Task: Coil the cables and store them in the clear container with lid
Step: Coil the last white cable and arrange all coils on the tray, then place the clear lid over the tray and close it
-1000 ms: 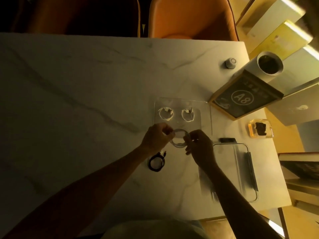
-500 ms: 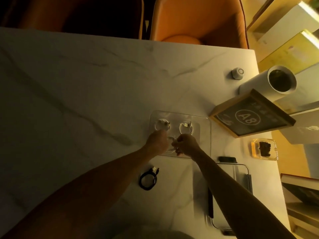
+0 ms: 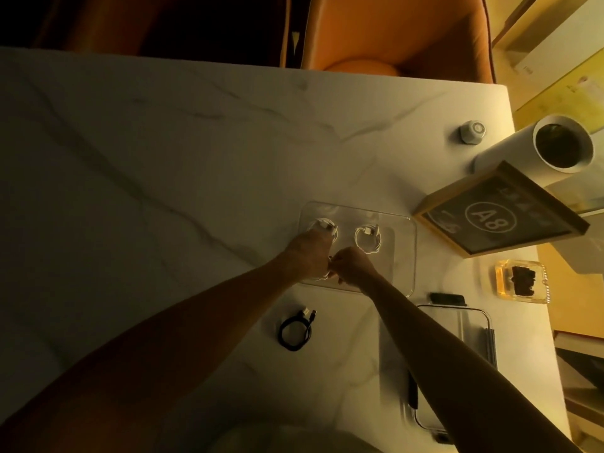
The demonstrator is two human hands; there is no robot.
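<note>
White marble table (image 3: 163, 165) w/ grey veins. Orange chair (image 3: 392, 37) at far edge. On table's right side: small hex-shaped knob (image 3: 472, 132), white paper roll (image 3: 536, 152) lying on its side, dark framed sign (image 3: 503, 214) marked "A8" just in front of roll, amber glass tray (image 3: 519, 282) w/ sth dark inside. Books (image 3: 585, 358) stacked off right edge.
</note>
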